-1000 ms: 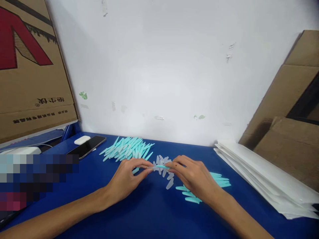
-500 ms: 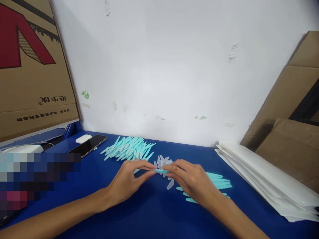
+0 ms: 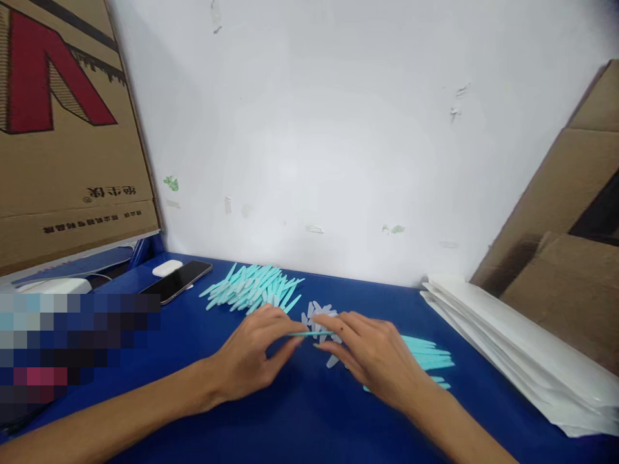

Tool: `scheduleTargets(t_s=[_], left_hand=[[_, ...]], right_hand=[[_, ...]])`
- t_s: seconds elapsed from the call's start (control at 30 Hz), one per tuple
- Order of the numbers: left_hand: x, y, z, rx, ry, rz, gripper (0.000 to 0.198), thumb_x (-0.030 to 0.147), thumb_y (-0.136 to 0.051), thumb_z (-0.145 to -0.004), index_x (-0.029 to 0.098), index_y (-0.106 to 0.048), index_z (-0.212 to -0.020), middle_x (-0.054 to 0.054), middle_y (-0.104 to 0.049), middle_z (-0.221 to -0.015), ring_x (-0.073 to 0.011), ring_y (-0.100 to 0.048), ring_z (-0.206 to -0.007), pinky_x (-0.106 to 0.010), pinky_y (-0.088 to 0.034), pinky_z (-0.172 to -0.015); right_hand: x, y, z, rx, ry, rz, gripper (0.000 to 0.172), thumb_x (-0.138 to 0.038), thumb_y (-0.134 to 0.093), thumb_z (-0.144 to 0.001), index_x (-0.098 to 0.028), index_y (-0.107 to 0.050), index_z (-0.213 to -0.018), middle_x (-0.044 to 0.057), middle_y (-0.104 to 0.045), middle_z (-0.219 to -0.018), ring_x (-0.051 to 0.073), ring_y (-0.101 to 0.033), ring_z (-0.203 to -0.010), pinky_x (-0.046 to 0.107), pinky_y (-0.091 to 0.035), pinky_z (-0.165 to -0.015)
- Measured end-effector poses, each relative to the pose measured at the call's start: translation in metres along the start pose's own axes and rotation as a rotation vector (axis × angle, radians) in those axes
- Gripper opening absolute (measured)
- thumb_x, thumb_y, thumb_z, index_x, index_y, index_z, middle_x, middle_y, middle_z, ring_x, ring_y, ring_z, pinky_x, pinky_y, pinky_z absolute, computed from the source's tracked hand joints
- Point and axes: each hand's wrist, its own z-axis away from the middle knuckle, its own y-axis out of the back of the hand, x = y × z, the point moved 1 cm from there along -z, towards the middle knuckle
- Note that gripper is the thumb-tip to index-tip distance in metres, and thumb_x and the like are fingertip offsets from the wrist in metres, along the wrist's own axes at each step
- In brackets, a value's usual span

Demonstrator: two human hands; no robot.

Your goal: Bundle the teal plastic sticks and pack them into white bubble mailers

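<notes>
My left hand (image 3: 258, 351) and my right hand (image 3: 370, 351) meet at the middle of the blue table (image 3: 290, 412). Both pinch one thin teal plastic stick (image 3: 309, 333), held level between their fingertips. Just behind the stick lie several small translucent white caps (image 3: 316, 312). A heap of teal sticks (image 3: 254, 287) lies farther back to the left. Another group of teal sticks (image 3: 428, 354) lies behind my right hand, partly hidden by it.
A stack of white sheets (image 3: 507, 348) lies on the right, with brown cardboard (image 3: 570, 258) behind it. A black phone (image 3: 176, 281) and a white earbud case (image 3: 167, 267) lie at the back left, below a printed cardboard box (image 3: 62, 142). A white wall rises behind the table.
Both hands have stayed together on the teal stick and shifted slightly right in view. The camera has turned a little to the left.
</notes>
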Motion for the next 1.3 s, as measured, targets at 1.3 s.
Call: scheduleTargets(t_s=[1.3], left_hand=[[-0.015, 0.002, -0.005, -0.447, -0.164, -0.412, 0.034, 0.029, -0.044, -0.102, 0.022, -0.056, -0.134, -0.008, -0.065, -0.129, -0.0319, -0.048, -0.133, -0.05, -0.036, -0.109]], right_hand=[[0.076, 0.009, 0.022, -0.612, -0.467, 0.153, 0.015, -0.008, -0.053, -0.092, -0.019, -0.062, -0.087, 0.003, -0.069, -0.084, 0.019, -0.066, -0.072, 0.028, -0.027, -0.056]])
